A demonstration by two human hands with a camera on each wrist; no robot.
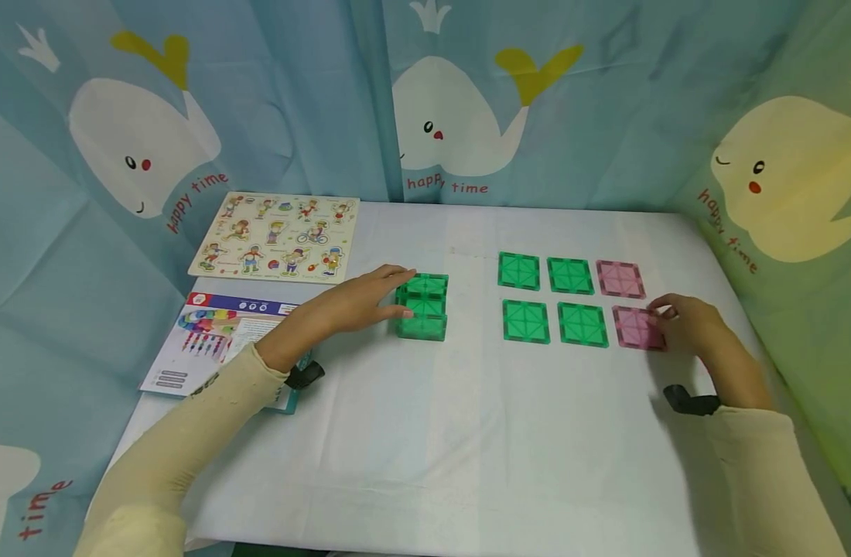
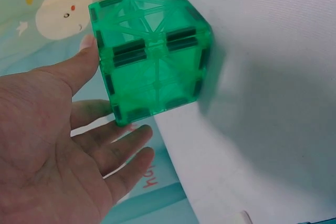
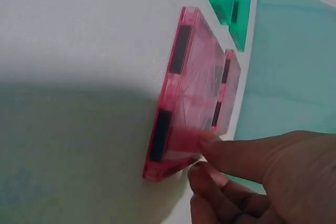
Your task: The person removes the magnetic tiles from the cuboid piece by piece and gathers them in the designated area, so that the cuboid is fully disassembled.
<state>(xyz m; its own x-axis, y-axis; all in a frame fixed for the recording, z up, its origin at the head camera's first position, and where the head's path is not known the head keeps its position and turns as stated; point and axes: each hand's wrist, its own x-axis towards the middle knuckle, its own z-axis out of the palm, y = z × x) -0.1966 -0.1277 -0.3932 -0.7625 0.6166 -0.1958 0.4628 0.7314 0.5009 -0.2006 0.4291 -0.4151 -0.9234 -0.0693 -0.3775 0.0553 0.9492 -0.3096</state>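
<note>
A hollow cube of translucent green magnetic tiles (image 1: 422, 308) stands on the table, left of centre. My left hand (image 1: 352, 303) is at its left side, fingers extended; in the left wrist view the thumb (image 2: 88, 51) lies along one face of the cube and the fingers reach past its edge. At the right, my right hand (image 1: 697, 331) pinches the edge of the nearer pink magnetic tile (image 1: 637, 328) between thumb and index finger. In the right wrist view this pink tile (image 3: 191, 87) shows dark magnets along its edge. Behind it lies a second pink tile (image 1: 620, 279).
Several flat green tiles (image 1: 526, 321) lie in two rows left of the pink ones. A picture puzzle board (image 1: 279, 240) is at the back left. In front of it is a printed box or booklet (image 1: 189, 348), partly covered by my left arm. Printed curtains (image 1: 314, 100) surround the table.
</note>
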